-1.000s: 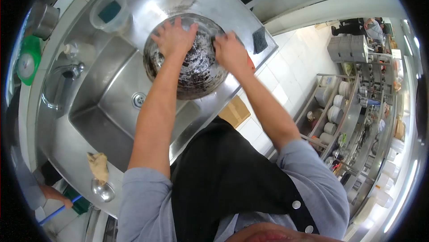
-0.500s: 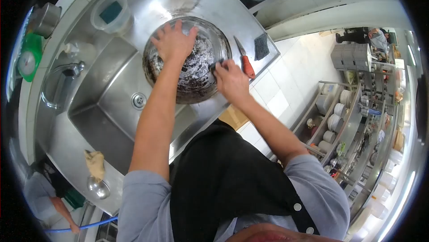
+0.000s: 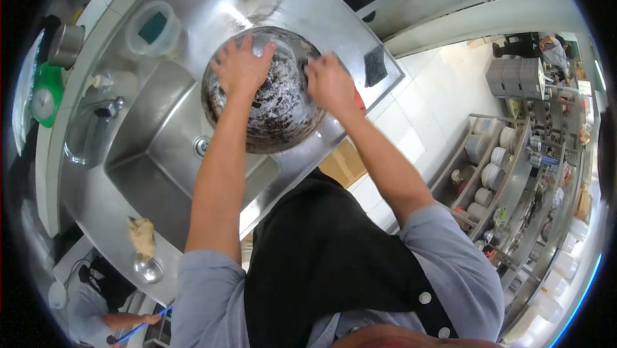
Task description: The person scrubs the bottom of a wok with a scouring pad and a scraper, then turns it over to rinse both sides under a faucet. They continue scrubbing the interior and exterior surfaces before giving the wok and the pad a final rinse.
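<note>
A round metal wok or pan (image 3: 283,113), bottom up and streaked with black soot and pale scuffs, lies on the steel counter beside the sink. My left hand (image 3: 242,68) is spread flat on its upper left part. At its right side, my right hand (image 3: 331,84) is closed, slightly blurred, round a small dark scrubber (image 3: 306,65), mostly hidden by the fingers. Just beyond that hand shows the red handle (image 3: 358,100) of a knife-like tool; its blade is hidden. A dark scouring pad (image 3: 375,67) lies near the counter's right edge.
A sink basin (image 3: 151,181) is to the left, with a faucet (image 3: 112,107). A plastic tub (image 3: 153,28) with a green sponge stands behind it. A glove (image 3: 141,237) and metal bowl (image 3: 148,269) are front left. Another person's arm (image 3: 132,320) holds a blue hose.
My right hand has moved up along the pan's right side, now covering most of the red-handled tool. My left hand stays spread on the pan. The view has shifted slightly.
</note>
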A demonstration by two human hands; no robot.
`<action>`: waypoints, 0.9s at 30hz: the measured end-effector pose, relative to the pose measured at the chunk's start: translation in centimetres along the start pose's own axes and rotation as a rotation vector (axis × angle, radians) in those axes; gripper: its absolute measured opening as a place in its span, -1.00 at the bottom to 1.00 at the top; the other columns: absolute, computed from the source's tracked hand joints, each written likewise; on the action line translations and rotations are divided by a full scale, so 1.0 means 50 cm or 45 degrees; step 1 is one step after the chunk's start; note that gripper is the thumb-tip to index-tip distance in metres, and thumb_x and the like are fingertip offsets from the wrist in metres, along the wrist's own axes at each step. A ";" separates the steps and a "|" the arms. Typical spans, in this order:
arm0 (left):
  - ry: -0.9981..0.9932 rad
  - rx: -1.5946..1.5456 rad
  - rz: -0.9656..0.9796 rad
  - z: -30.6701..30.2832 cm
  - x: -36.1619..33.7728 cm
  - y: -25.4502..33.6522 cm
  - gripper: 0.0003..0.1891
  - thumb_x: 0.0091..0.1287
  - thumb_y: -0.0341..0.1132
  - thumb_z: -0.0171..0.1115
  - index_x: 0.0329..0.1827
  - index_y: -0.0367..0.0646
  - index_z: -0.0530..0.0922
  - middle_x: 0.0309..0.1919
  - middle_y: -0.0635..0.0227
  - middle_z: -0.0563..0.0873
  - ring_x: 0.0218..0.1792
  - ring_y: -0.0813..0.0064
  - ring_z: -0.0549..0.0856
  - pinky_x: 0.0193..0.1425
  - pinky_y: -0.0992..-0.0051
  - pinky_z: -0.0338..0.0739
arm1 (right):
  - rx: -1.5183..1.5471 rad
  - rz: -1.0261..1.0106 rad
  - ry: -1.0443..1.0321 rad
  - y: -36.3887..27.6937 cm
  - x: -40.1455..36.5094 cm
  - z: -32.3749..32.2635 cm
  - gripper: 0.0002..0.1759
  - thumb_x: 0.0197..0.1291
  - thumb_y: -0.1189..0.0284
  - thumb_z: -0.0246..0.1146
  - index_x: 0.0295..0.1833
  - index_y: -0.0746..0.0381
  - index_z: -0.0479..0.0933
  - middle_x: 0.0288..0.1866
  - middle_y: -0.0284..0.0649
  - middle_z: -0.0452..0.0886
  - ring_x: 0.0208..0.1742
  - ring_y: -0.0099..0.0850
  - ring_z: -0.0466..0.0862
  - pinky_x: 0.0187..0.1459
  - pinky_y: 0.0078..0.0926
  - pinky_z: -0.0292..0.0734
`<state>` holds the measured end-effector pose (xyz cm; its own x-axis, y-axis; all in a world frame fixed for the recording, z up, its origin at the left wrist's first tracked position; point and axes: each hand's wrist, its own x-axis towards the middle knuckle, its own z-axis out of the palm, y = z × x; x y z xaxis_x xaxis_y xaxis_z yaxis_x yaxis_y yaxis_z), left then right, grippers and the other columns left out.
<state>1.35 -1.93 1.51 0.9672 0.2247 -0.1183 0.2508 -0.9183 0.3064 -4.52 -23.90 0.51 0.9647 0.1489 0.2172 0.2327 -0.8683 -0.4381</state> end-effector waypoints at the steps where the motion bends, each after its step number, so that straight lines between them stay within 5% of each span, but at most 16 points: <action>1: 0.000 -0.002 -0.005 0.001 -0.001 -0.003 -0.09 0.55 0.54 0.16 0.80 0.18 0.57 0.80 0.06 0.48 0.80 -0.10 0.39 0.87 -0.29 0.07 | -0.002 0.027 -0.065 0.020 0.055 0.007 -0.78 0.50 0.34 0.43 0.16 0.10 0.82 0.10 -0.10 0.71 -0.03 0.04 0.83 -0.12 0.07 0.79; 6: 0.001 -0.006 -0.006 0.000 0.002 0.002 -0.09 0.54 0.54 0.16 0.79 0.18 0.58 0.77 0.05 0.50 0.79 -0.11 0.38 0.86 -0.28 0.06 | 0.113 -0.019 0.077 -0.072 -0.171 -0.049 -0.79 0.56 0.25 0.37 -0.02 0.13 0.83 0.13 -0.06 0.75 -0.10 0.10 0.83 -0.10 0.12 0.79; 12: 0.084 -0.016 -0.059 0.007 0.022 0.012 -0.09 0.54 0.54 0.17 0.75 0.13 0.61 0.74 0.00 0.53 0.77 -0.09 0.41 0.85 -0.26 0.07 | -0.008 0.053 -0.040 0.025 0.066 -0.014 -0.82 0.48 0.31 0.47 0.05 0.11 0.85 0.11 -0.08 0.72 -0.10 0.01 0.84 -0.11 0.03 0.81; 18: 0.141 0.014 -0.029 0.021 0.028 0.007 -0.10 0.54 0.55 0.19 0.74 0.15 0.62 0.72 0.01 0.57 0.74 -0.11 0.47 0.81 -0.29 0.17 | 0.150 -0.019 0.197 -0.032 -0.128 -0.025 -0.78 0.54 0.23 0.41 -0.05 0.15 0.81 0.15 -0.06 0.75 -0.08 0.07 0.84 -0.08 0.04 0.80; 23: 0.142 -0.003 -0.026 0.013 0.026 0.013 -0.12 0.55 0.52 0.22 0.72 0.14 0.64 0.71 0.00 0.57 0.75 -0.09 0.47 0.82 -0.28 0.17 | 0.061 0.162 -0.345 0.062 0.175 0.000 -0.77 0.57 0.22 0.40 0.02 0.11 0.86 0.18 -0.04 0.79 -0.02 0.11 0.85 0.06 0.05 0.80; 26: 0.140 0.008 -0.029 0.019 0.021 0.010 -0.13 0.54 0.51 0.23 0.72 0.14 0.64 0.71 0.00 0.57 0.74 -0.09 0.48 0.82 -0.27 0.18 | 0.016 0.184 -0.429 0.079 0.213 0.025 -0.62 0.66 0.08 0.31 0.17 0.07 0.91 0.13 -0.05 0.79 0.06 0.11 0.86 0.14 0.03 0.77; 27: 0.149 0.010 -0.027 0.019 0.028 0.010 -0.13 0.54 0.51 0.24 0.71 0.14 0.65 0.71 -0.01 0.57 0.74 -0.10 0.48 0.81 -0.26 0.19 | 0.132 0.128 -0.240 0.080 0.151 0.017 -0.62 0.66 0.09 0.31 0.18 0.06 0.92 0.14 -0.05 0.79 0.06 0.12 0.86 0.14 0.01 0.77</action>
<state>2.82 -2.39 0.62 0.9598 0.2803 -0.0131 0.2714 -0.9154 0.2972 3.81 -25.83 -0.35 0.9874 0.1580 0.0055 0.1361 -0.8315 -0.5386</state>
